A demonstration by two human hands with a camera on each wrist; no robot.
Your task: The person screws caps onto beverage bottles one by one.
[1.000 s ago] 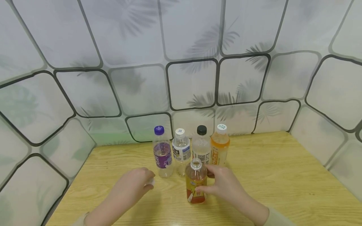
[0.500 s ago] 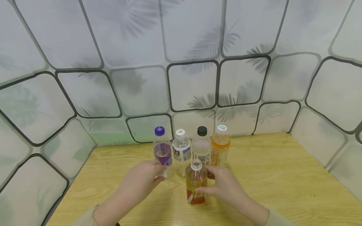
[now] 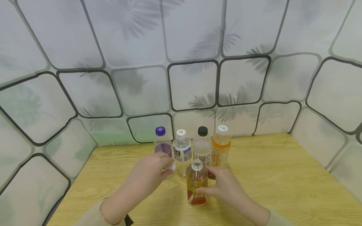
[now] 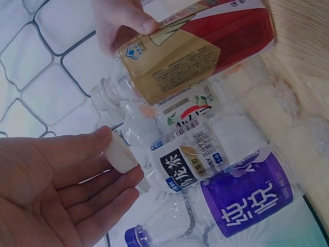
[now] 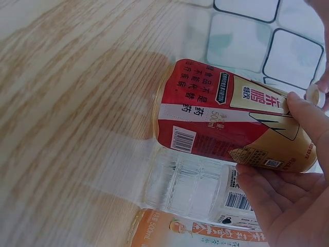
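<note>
A bottle with a red and gold label stands upright and uncapped on the table, its neck bare. My right hand grips it from the right side, thumb in front and fingers behind, as the right wrist view also shows. Between thumb and fingers my left hand pinches a white bottle cap. It is left of the open bottle, apart from its mouth, and in front of the purple-labelled bottle, covering its lower part in the head view.
Behind the open bottle stand a white-capped clear bottle, a black-capped bottle and an orange-labelled bottle in a row. A patterned cloth wall rises behind the wooden table.
My left hand has moved right and slightly upward with the cap, closer to the open bottle. The right hand and its bottle have stayed in place.
</note>
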